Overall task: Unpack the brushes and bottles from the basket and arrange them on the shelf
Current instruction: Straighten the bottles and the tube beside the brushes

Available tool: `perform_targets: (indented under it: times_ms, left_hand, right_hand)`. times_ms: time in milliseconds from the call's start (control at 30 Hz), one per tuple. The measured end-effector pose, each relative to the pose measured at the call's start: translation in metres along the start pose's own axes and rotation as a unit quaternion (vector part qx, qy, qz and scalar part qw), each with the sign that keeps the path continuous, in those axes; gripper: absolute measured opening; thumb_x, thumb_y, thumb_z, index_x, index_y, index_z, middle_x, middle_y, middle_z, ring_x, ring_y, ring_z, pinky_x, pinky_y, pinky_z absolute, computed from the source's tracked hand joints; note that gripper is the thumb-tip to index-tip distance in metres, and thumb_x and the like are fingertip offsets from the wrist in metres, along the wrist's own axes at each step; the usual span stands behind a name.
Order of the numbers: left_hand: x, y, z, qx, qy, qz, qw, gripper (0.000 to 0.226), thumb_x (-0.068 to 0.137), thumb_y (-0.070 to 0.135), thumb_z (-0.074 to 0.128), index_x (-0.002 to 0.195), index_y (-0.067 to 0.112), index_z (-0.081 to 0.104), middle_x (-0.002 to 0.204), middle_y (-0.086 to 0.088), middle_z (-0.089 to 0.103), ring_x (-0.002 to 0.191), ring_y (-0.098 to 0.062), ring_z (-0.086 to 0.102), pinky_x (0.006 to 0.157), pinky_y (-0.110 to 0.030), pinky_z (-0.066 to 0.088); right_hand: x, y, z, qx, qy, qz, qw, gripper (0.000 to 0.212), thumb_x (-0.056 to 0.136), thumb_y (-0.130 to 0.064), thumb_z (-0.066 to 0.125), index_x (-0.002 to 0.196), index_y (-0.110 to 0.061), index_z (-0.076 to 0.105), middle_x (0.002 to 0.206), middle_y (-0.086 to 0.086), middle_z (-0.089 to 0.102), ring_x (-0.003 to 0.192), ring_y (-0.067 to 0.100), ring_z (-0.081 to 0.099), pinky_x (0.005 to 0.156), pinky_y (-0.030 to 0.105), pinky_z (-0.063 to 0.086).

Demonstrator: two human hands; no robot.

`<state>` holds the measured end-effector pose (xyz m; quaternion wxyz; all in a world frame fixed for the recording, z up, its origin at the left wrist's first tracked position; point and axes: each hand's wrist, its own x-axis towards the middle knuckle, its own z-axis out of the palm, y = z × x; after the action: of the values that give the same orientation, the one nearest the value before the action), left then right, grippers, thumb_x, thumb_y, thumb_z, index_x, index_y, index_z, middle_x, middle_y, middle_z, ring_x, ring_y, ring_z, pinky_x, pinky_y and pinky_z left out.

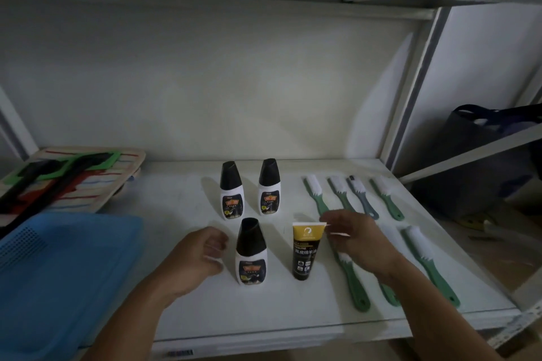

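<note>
On the white shelf [181,202] stand three white bottles with black caps: two at the back [231,191] [268,187] and one in front [250,253]. Beside the front bottle a black and gold tube [305,249] stands on its cap. My left hand [199,255] hovers just left of the front bottle, fingers curled and apart, holding nothing. My right hand [352,240] is just right of the tube, its fingertips at the tube's crimped top edge. Several green brushes [315,195] [428,264] and a grey one [362,198] lie in rows on the right. The blue basket [58,272] sits at the left.
A striped wooden board [96,182] with black, green and red pieces lies at the back left of the shelf. A dark bag [481,161] stands beyond the right upright of the shelf frame [416,88]. Another shelf board hangs overhead.
</note>
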<state>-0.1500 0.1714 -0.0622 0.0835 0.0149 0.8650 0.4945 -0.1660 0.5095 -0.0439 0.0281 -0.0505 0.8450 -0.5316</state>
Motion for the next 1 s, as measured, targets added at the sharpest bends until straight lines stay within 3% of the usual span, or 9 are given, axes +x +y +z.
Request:
perform_targets:
  times_ms: [67, 133, 267, 367, 467, 567, 733, 867, 1000]
  left_hand:
    - [0.016, -0.004, -0.010, -0.006, 0.098, -0.026, 0.995, 0.041, 0.073, 0.002, 0.078, 0.105, 0.021, 0.061, 0.105, -0.003, 0.065, 0.095, -0.022, 0.065, 0.087, -0.042, 0.055]
    - [0.038, -0.004, -0.016, -0.006, 0.145, -0.045, 0.988, 0.053, 0.073, 0.008, 0.082, 0.118, 0.019, 0.055, 0.111, -0.004, 0.061, 0.100, -0.023, 0.060, 0.087, -0.039, 0.052]
    - [0.079, 0.003, -0.018, -0.069, 0.093, -0.033, 0.993, 0.079, 0.072, 0.002, 0.083, 0.138, 0.018, 0.042, 0.126, 0.002, 0.053, 0.120, -0.015, 0.048, 0.093, -0.034, 0.043]
    - [0.100, 0.005, -0.018, -0.053, 0.062, -0.024, 0.996, 0.064, 0.067, 0.001, 0.084, 0.123, 0.014, 0.057, 0.120, -0.002, 0.067, 0.115, -0.019, 0.060, 0.099, -0.042, 0.048]
    - [0.107, 0.005, -0.013, -0.060, 0.035, 0.018, 0.997, 0.051, 0.057, 0.024, 0.088, 0.104, 0.016, 0.072, 0.101, -0.003, 0.077, 0.099, -0.022, 0.071, 0.097, -0.051, 0.052]
    - [0.103, 0.012, -0.004, -0.089, -0.003, 0.045, 0.995, 0.046, 0.062, 0.015, 0.088, 0.105, 0.012, 0.073, 0.100, -0.005, 0.078, 0.097, -0.023, 0.072, 0.096, -0.047, 0.052]
    - [0.096, 0.018, 0.013, -0.105, -0.064, 0.046, 0.991, 0.025, 0.073, 0.000, 0.079, 0.092, 0.015, 0.073, 0.086, -0.002, 0.077, 0.084, -0.017, 0.072, 0.083, -0.033, 0.051]
    - [0.095, 0.023, 0.022, -0.143, -0.086, 0.038, 0.985, 0.015, 0.064, 0.013, 0.079, 0.076, 0.020, 0.073, 0.077, -0.001, 0.071, 0.082, -0.022, 0.066, 0.082, -0.036, 0.046]
    - [0.095, 0.024, 0.025, -0.113, -0.078, 0.063, 0.989, 0.019, 0.074, 0.003, 0.073, 0.093, 0.007, 0.071, 0.092, -0.019, 0.072, 0.093, -0.039, 0.067, 0.091, -0.046, 0.051]
  right_hand:
    - [0.023, -0.007, -0.001, 0.065, 0.007, 0.011, 0.998, 0.051, 0.077, 0.025, 0.059, 0.116, -0.008, 0.063, 0.112, 0.006, 0.071, 0.104, 0.021, 0.067, 0.080, 0.027, 0.057]
    - [0.051, -0.016, 0.007, 0.115, -0.021, 0.021, 0.993, 0.050, 0.077, 0.022, 0.065, 0.119, -0.005, 0.061, 0.113, 0.011, 0.070, 0.105, 0.026, 0.066, 0.090, 0.040, 0.056]
    - [0.107, -0.029, 0.037, 0.050, -0.088, 0.022, 0.995, 0.078, 0.070, 0.008, 0.080, 0.139, -0.006, 0.047, 0.132, 0.008, 0.060, 0.123, 0.024, 0.055, 0.103, 0.049, 0.047]
    - [0.136, -0.030, 0.053, 0.049, -0.116, 0.024, 0.992, 0.094, 0.058, 0.002, 0.086, 0.142, -0.012, 0.044, 0.135, 0.009, 0.060, 0.126, 0.026, 0.054, 0.102, 0.050, 0.048]
    - [0.143, -0.029, 0.061, 0.038, -0.128, 0.018, 0.991, 0.063, 0.067, 0.010, 0.080, 0.124, -0.009, 0.061, 0.115, 0.011, 0.072, 0.107, 0.025, 0.067, 0.089, 0.038, 0.055]
    - [0.137, -0.025, 0.064, -0.007, -0.117, -0.005, 0.993, 0.038, 0.071, 0.006, 0.079, 0.106, -0.004, 0.071, 0.102, 0.010, 0.076, 0.096, 0.023, 0.071, 0.085, 0.035, 0.057]
    - [0.110, -0.016, 0.036, -0.040, -0.118, -0.005, 0.992, 0.032, 0.072, 0.006, 0.077, 0.100, -0.007, 0.073, 0.094, 0.003, 0.078, 0.089, 0.018, 0.073, 0.084, 0.034, 0.057]
    - [0.091, -0.007, 0.013, -0.019, -0.111, 0.011, 0.994, 0.030, 0.074, 0.011, 0.073, 0.100, -0.005, 0.072, 0.091, 0.005, 0.078, 0.089, 0.020, 0.074, 0.084, 0.037, 0.058]
    - [0.086, -0.007, 0.011, -0.017, -0.098, 0.005, 0.995, 0.030, 0.074, 0.011, 0.073, 0.089, -0.015, 0.073, 0.087, 0.002, 0.078, 0.089, 0.020, 0.073, 0.085, 0.039, 0.057]
